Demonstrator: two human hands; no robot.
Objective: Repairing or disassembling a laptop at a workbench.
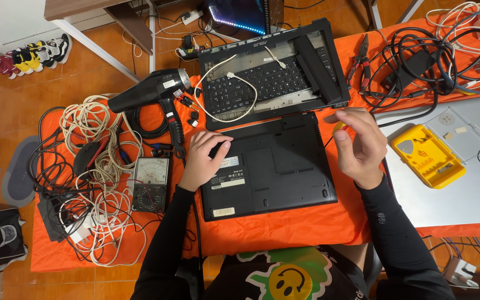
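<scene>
We've got the black laptop base [270,166] lying underside up at the centre of the orange table cover [284,225], just below the detached keyboard frame [273,69]. Our left hand [202,160] rests flat on its top-left corner, fingers spread, gripping nothing. Our right hand [359,145] hovers by the right edge, fingers pinched on a small yellow-handled tool [338,127]. Left of the base: analog multimeter [151,183], black heat gun [154,91] & a tangle of white cables [98,161]. Right: yellow bit case [428,155] on a silver laptop [462,178]; pliers [362,61] further up.
</scene>
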